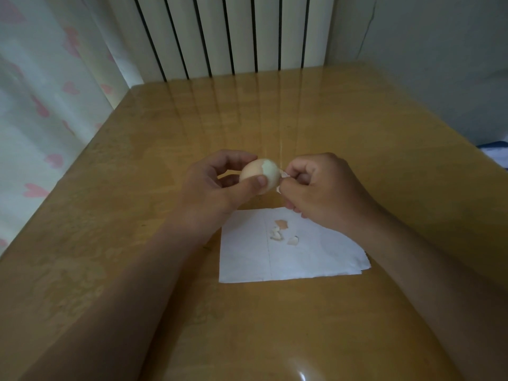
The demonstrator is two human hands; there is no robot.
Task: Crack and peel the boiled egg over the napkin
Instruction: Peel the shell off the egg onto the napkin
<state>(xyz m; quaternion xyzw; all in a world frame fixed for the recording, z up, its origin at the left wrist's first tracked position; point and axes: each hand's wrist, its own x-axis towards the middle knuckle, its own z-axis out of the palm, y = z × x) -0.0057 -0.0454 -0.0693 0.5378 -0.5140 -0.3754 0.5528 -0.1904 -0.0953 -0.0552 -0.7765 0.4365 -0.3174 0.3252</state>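
My left hand (217, 185) holds a boiled egg (261, 176) between thumb and fingers, just beyond the far edge of the napkin. The egg's right end is bare white; tan shell still covers its left part. My right hand (321, 188) pinches a piece of shell (283, 178) at the egg's right end. A white napkin (247, 254) lies flat on the table below my hands, with several shell bits (281, 229) near its middle.
The wooden table (137, 215) is glossy, its left edge next to a curtain with pink hearts (41, 111). A white radiator (228, 34) stands behind the far edge. Something blue and white (494, 152) shows at the right.
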